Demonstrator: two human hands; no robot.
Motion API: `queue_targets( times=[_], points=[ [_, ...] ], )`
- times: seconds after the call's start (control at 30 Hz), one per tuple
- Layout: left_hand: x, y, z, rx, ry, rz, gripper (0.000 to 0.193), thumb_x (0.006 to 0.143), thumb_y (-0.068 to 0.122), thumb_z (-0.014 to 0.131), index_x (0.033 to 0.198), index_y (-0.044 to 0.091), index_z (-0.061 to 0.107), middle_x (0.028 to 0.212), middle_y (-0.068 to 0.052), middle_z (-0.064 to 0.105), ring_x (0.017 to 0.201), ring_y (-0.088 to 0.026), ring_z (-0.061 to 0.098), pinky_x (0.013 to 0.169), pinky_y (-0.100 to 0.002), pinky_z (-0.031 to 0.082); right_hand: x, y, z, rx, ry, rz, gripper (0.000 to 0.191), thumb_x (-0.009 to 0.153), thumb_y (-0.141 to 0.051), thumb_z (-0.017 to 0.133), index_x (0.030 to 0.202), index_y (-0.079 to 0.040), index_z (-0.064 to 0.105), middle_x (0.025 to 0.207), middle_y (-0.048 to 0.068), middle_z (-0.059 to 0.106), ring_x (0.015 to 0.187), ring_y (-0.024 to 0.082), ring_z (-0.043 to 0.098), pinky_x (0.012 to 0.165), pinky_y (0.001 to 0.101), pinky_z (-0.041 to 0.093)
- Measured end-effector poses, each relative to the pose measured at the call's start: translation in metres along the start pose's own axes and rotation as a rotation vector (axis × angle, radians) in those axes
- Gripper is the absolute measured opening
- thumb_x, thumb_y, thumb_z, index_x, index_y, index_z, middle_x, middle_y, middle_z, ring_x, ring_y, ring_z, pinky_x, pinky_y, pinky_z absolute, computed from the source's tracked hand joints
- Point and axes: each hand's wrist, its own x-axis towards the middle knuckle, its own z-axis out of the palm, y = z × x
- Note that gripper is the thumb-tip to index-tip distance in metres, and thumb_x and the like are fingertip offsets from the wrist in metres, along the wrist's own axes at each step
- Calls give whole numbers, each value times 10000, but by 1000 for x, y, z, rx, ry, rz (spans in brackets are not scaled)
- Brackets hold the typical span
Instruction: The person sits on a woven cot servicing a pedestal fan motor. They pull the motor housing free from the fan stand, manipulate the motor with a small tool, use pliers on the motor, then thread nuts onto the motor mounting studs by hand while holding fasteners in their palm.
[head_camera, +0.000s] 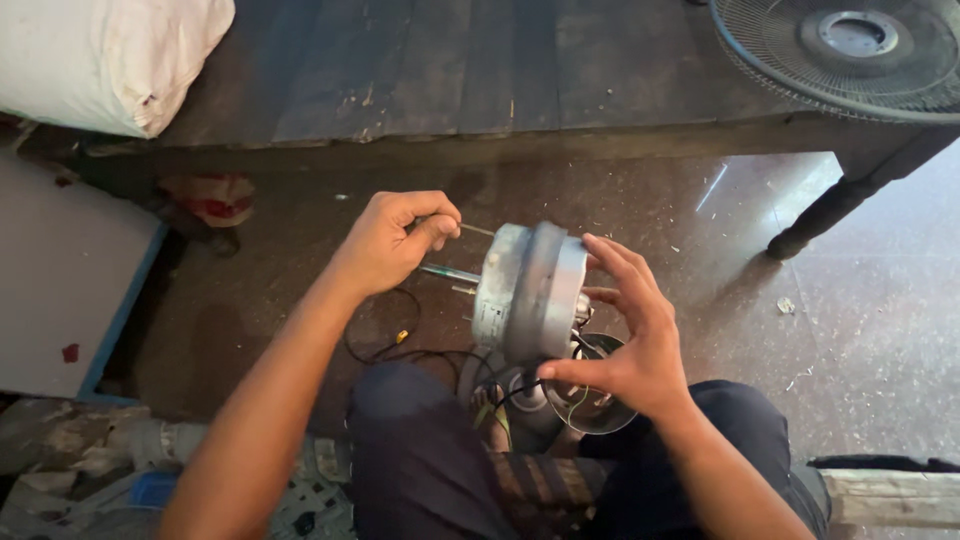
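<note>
Metal dominates mid-frame: a grey, drum-shaped fan motor (530, 292) with a raised seam round its casing, held above dark knees. The right hand (630, 340) cups its right face with spread fingers, gripping it. The left hand (395, 240), clenched, pinches a thin steel rod (476, 230) sticking out of the motor's left side. Black wires (400, 350) loop below over a dusty floor (880, 330). A round wire fan grille (850, 50) lies on rough dark planks (450, 70), upper right.
</note>
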Motion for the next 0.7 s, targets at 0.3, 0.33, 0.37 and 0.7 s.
queue_targets(
  times=[0.3, 0.33, 0.37, 0.7],
  points=[
    [7, 8, -1, 174, -67, 0, 74, 968, 69, 631, 956, 1, 658, 768, -92, 664, 683, -191, 648, 645, -317, 515, -3, 17, 0, 152, 17, 12, 1336, 509, -378, 1014, 1615, -75, 329, 1545, 111, 486, 1392, 247, 545, 1109, 409, 503],
    [9, 9, 1, 209, -61, -19, 71, 961, 68, 628, 951, 3, 654, 770, -98, 671, 680, -206, 659, 640, -325, 515, -3, 18, 1, 145, 1, 29, 1339, 505, -377, 1014, 1615, -68, 331, 1544, 109, 496, 1399, 250, 548, 1122, 414, 491],
    [9, 11, 3, 244, -53, -37, 68, 954, 66, 625, 946, 4, 650, 772, -105, 678, 677, -221, 670, 635, -334, 515, -3, 18, 1, 138, -16, 44, 1343, 501, -375, 1014, 1615, -61, 333, 1542, 106, 506, 1407, 254, 550, 1135, 418, 480],
    [-4, 40, -6, 382, -85, -37, 46, 917, 15, 571, 936, 17, 612, 784, -143, 668, 708, -321, 690, 642, -375, 520, 2, 9, -9, 54, -46, 116, 1267, 522, -350, 1007, 1586, -62, 384, 1444, 97, 542, 1339, 256, 601, 1009, 408, 566]
  ],
)
